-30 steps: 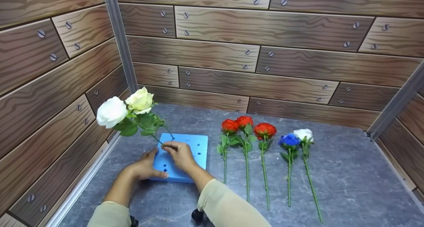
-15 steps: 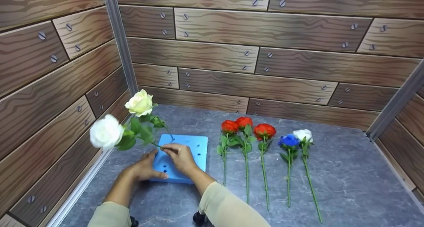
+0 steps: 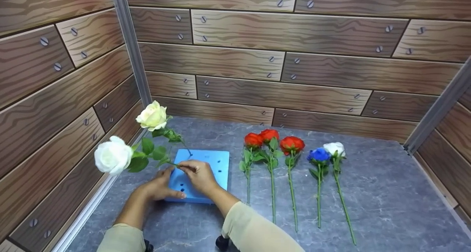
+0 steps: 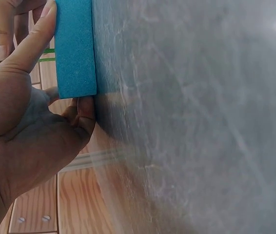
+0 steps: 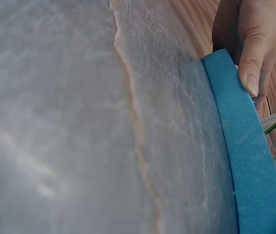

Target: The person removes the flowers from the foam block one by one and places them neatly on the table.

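In the head view, a blue foam block [image 3: 220, 180] with small holes in its top lies on the table. My left hand [image 3: 159, 185] grips its left side, thumb over the front corner; the left wrist view shows the fingers curled around the block's side [image 4: 75, 48]. Above the block, my right hand [image 3: 200, 175] pinches the green stem of a white rose [image 3: 113, 155] between thumb and fingers. The rose leans far to the left. My hand hides the stem's lower end. A pale yellow rose [image 3: 152, 116] stands in a hole at the block's back left.
Right of the block lie several roses in a row: three red roses [image 3: 291, 144], a blue rose [image 3: 319, 155] and another white rose [image 3: 334, 149], stems towards me. Wood-patterned walls [image 3: 235, 60] enclose the grey marbled table [image 3: 390, 193] at the back and sides.
The white rose's head has swung down and to the left, away from the yellow rose, as my right hand tilts its stem. My left hand stays on the block.
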Demonstrator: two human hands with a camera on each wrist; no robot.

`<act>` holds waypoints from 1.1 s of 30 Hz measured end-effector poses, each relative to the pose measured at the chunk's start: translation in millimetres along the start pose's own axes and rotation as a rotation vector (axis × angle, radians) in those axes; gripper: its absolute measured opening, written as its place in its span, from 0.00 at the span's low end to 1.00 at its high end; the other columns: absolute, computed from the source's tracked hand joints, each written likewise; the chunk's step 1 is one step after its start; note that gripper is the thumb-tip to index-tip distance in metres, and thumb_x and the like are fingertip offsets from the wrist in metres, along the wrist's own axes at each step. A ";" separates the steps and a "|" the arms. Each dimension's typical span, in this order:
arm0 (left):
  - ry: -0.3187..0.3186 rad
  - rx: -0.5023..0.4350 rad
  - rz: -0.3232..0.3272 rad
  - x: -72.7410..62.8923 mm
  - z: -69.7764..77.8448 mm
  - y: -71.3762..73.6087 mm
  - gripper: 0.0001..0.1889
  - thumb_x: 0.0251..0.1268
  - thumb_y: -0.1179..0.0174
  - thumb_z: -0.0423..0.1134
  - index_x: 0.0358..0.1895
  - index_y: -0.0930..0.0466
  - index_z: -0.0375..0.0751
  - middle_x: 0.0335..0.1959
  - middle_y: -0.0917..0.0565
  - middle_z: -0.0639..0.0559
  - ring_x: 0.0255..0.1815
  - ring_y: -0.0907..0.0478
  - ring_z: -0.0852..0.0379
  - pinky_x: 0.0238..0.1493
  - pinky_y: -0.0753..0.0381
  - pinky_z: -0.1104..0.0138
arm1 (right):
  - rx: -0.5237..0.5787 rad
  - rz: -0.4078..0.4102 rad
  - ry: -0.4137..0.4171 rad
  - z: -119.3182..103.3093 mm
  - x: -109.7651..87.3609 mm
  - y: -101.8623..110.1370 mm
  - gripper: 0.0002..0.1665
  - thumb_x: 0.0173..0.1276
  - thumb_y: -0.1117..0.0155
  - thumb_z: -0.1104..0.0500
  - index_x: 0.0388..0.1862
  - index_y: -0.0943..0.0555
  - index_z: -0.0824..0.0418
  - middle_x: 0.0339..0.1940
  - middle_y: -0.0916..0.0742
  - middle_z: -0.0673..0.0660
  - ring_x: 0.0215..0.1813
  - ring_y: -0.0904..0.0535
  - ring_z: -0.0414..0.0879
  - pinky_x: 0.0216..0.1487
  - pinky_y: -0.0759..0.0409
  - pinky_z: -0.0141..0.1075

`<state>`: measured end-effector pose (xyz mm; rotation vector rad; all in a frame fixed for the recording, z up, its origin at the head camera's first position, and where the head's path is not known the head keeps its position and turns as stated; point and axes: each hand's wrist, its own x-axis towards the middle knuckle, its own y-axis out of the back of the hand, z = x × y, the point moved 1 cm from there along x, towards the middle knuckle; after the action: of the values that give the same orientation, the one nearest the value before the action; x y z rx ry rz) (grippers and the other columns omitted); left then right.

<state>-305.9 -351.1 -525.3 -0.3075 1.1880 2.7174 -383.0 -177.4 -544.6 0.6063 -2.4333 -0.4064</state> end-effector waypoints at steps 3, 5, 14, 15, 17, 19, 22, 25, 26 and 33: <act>0.008 0.005 -0.001 1.6 0.9 -0.7 0.72 0.59 0.19 0.60 0.88 0.65 0.29 0.84 0.58 0.12 0.86 0.59 0.13 0.82 0.47 0.25 | 0.048 -0.002 -0.007 -4.3 -0.7 4.8 0.11 0.79 0.32 0.61 0.53 0.06 0.60 0.49 0.04 0.57 0.49 0.06 0.51 0.44 0.14 0.24; 0.016 0.013 0.003 2.9 0.8 -1.4 0.72 0.59 0.19 0.60 0.88 0.65 0.30 0.84 0.58 0.13 0.86 0.58 0.14 0.83 0.47 0.26 | 0.085 0.001 -0.008 -7.4 -1.3 8.8 0.11 0.80 0.32 0.62 0.53 0.07 0.62 0.50 0.04 0.58 0.49 0.06 0.56 0.42 0.15 0.24; 0.043 0.011 0.007 5.3 2.7 -1.4 0.71 0.58 0.19 0.60 0.88 0.62 0.31 0.85 0.56 0.15 0.86 0.57 0.15 0.83 0.46 0.26 | 0.146 -0.010 0.027 -13.7 -6.5 26.9 0.14 0.80 0.34 0.63 0.58 0.10 0.65 0.54 0.06 0.61 0.52 0.07 0.54 0.52 0.10 0.29; 0.038 0.010 0.007 5.0 2.9 -1.2 0.71 0.58 0.18 0.60 0.88 0.62 0.30 0.85 0.56 0.14 0.86 0.57 0.14 0.83 0.46 0.26 | 0.157 -0.006 0.035 -14.1 -7.0 28.5 0.14 0.80 0.34 0.63 0.58 0.10 0.66 0.54 0.07 0.62 0.53 0.07 0.54 0.54 0.10 0.30; 0.031 0.011 0.010 4.3 2.8 -0.9 0.71 0.58 0.18 0.60 0.88 0.61 0.30 0.84 0.55 0.13 0.86 0.57 0.14 0.83 0.46 0.26 | 0.178 0.007 0.047 -14.6 -8.2 31.5 0.13 0.80 0.34 0.64 0.57 0.10 0.67 0.53 0.07 0.64 0.53 0.06 0.54 0.55 0.09 0.31; 0.029 0.015 0.013 3.8 1.8 -1.0 0.72 0.57 0.18 0.60 0.88 0.61 0.30 0.84 0.54 0.13 0.86 0.56 0.14 0.82 0.46 0.26 | 0.192 0.021 0.054 -15.9 -9.4 34.5 0.13 0.80 0.34 0.65 0.56 0.10 0.67 0.52 0.07 0.66 0.52 0.06 0.55 0.55 0.09 0.32; 0.035 0.013 0.012 3.0 0.7 -1.6 0.73 0.56 0.18 0.61 0.88 0.62 0.30 0.84 0.55 0.13 0.86 0.56 0.14 0.82 0.46 0.25 | 0.208 0.036 0.042 -18.1 -11.3 39.3 0.12 0.79 0.33 0.66 0.55 0.09 0.67 0.51 0.07 0.67 0.51 0.06 0.54 0.53 0.08 0.33; 0.049 0.006 0.007 3.0 -0.4 -2.0 0.74 0.55 0.18 0.62 0.89 0.63 0.31 0.85 0.56 0.15 0.86 0.58 0.14 0.83 0.47 0.26 | 0.245 0.043 -0.001 -20.4 -13.0 44.2 0.12 0.79 0.34 0.67 0.56 0.10 0.66 0.50 0.07 0.68 0.49 0.06 0.52 0.51 0.07 0.35; 0.053 0.004 0.004 3.0 -0.4 -2.0 0.74 0.55 0.18 0.62 0.89 0.63 0.31 0.85 0.57 0.15 0.86 0.58 0.14 0.83 0.47 0.25 | 0.263 0.046 -0.023 -21.0 -13.4 46.0 0.12 0.78 0.33 0.68 0.56 0.10 0.65 0.50 0.08 0.68 0.49 0.06 0.51 0.50 0.07 0.36; 0.062 0.002 0.001 4.1 1.8 -2.2 0.73 0.56 0.18 0.62 0.88 0.63 0.30 0.85 0.56 0.14 0.86 0.58 0.15 0.83 0.47 0.26 | 0.400 0.060 -0.160 -22.7 -16.0 61.5 0.15 0.79 0.34 0.69 0.61 0.15 0.63 0.47 0.12 0.61 0.45 0.07 0.46 0.47 0.06 0.42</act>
<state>-309.6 -348.1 -526.7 -0.3937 1.2068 2.7254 -377.6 -120.4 -509.1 0.6861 -2.7014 0.0658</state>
